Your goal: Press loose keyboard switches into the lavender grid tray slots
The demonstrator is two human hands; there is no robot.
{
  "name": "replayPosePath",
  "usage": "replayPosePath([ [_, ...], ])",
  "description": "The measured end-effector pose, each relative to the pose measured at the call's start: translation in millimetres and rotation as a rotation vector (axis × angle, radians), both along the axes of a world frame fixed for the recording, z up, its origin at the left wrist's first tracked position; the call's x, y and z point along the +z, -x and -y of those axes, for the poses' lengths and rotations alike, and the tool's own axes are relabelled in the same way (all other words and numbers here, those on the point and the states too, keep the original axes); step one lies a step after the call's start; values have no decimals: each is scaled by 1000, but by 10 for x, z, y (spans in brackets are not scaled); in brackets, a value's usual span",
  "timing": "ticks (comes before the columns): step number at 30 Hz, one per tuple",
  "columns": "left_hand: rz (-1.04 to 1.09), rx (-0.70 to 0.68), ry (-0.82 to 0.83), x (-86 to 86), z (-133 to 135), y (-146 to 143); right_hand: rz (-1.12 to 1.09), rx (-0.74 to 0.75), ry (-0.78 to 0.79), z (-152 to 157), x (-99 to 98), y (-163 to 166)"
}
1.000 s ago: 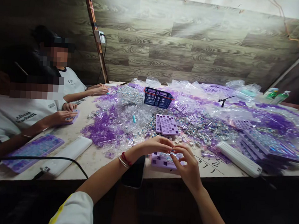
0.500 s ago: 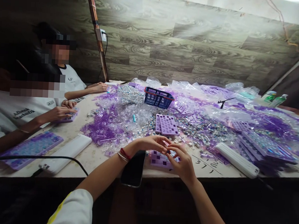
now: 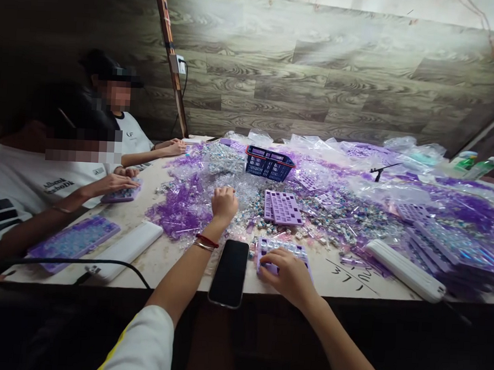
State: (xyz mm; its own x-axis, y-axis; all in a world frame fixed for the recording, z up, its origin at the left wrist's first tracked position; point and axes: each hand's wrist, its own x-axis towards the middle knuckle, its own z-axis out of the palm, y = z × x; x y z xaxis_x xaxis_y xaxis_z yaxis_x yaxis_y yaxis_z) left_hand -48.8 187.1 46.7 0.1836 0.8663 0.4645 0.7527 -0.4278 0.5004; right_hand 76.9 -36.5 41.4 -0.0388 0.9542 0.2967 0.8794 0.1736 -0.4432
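Note:
My left hand reaches forward over the heap of clear plastic pieces, its back to me and fingers curled downward. Whatever lies under those fingertips is hidden. At the table's near edge my right hand bends over a light purple keyboard frame, thumb and fingers drawn together at its left part; anything small between them cannot be made out. Clear and whitish pieces fill the frame's upper rows. Beyond it sits a second purple keyboard frame with open square holes. A dark phone lies between my arms.
A blue basket stands behind the heap. White elongated devices lie left and right. Stacked keyboards rise at right; a filled keyboard lies at left. Two co-workers sit there, one's hands on a keyboard.
My hands, together above the near frame before, have parted. The left has moved forward and left onto the clear pieces; the right has lowered onto the frame. The whole view has shifted slightly.

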Motion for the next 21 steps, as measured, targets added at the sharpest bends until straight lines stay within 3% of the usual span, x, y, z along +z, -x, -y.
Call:
replayPosePath([
  [3,-190,134,-61,-42,-79,90,34,-31,49,-14,-2,40],
  [9,-330,20,23,-77,-91,93,40,-26,94,0,17,25],
  [21,-478,40,9,-53,40,6,246,-57,240,44,234,147],
])
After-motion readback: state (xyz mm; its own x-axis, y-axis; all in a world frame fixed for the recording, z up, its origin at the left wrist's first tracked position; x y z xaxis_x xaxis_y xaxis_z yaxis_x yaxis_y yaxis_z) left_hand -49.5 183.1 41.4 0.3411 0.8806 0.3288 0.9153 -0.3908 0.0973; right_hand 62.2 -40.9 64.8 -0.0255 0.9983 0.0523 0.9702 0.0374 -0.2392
